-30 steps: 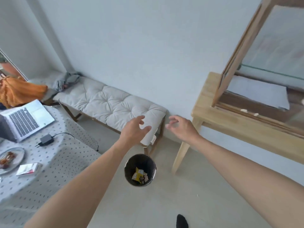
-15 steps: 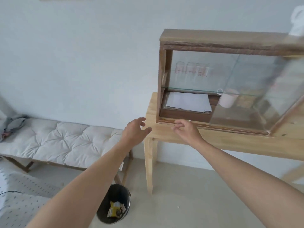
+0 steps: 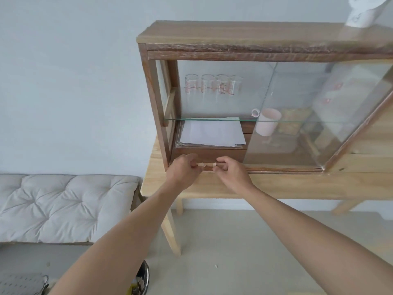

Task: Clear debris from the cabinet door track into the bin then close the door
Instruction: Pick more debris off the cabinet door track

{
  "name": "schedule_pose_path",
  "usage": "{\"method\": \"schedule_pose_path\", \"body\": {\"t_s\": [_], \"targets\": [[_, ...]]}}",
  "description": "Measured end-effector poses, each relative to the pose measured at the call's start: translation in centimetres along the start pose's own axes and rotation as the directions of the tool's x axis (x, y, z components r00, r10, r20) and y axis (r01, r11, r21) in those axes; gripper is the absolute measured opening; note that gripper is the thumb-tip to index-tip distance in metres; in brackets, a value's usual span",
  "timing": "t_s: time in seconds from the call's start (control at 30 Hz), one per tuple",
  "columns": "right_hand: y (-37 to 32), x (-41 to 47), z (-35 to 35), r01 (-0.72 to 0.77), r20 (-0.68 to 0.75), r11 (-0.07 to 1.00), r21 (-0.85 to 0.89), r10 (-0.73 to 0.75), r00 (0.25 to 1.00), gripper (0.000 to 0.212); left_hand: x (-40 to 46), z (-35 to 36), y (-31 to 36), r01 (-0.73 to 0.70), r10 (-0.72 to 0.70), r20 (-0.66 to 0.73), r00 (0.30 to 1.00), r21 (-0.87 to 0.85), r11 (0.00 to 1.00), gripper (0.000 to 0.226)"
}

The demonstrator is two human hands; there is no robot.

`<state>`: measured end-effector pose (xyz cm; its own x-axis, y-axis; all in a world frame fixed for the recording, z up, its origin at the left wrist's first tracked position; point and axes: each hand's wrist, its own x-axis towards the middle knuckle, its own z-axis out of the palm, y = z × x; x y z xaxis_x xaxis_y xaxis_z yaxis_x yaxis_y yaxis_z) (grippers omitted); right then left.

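Two hands: both at the cabinet (image 3: 244, 41) door track (image 3: 276, 169), left end.
Left hand (image 3: 184, 171): fingers curled, pinching a pale scrap (image 3: 200, 165) in the track.
Right hand (image 3: 232, 173): fingers pinched on another pale scrap (image 3: 214, 164), just beside the first.
Door (image 3: 314, 116): glass, slid right, left half open.
Bin (image 3: 142, 281): on the floor below, partly hidden by the left forearm.
Table (image 3: 276, 186): wooden, carries the cabinet.

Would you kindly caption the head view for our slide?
Both hands, left and right, pinch pale debris in the open cabinet's door track.
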<state>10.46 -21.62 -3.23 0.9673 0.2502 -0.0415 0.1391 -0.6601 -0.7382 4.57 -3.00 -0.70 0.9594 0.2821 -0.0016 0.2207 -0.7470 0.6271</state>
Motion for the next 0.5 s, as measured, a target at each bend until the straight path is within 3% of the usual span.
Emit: {"method": "schedule_pose_path", "body": {"t_s": [0.2,0.5], "targets": [[0.4,0.5,0.8,0.044,-0.006,0.992,-0.118,-0.045,0.999,0.037,1.5,1.5,0.3,-0.032,0.034,-0.030,0.999,0.084,0.996,0.019],[0.1,-0.3,1.8,0.003,-0.115,1.000,-0.022,-0.006,0.993,0.009,0.3,0.9,-1.4,-0.064,0.056,-0.118,0.991,-0.061,0.996,0.013]]}}
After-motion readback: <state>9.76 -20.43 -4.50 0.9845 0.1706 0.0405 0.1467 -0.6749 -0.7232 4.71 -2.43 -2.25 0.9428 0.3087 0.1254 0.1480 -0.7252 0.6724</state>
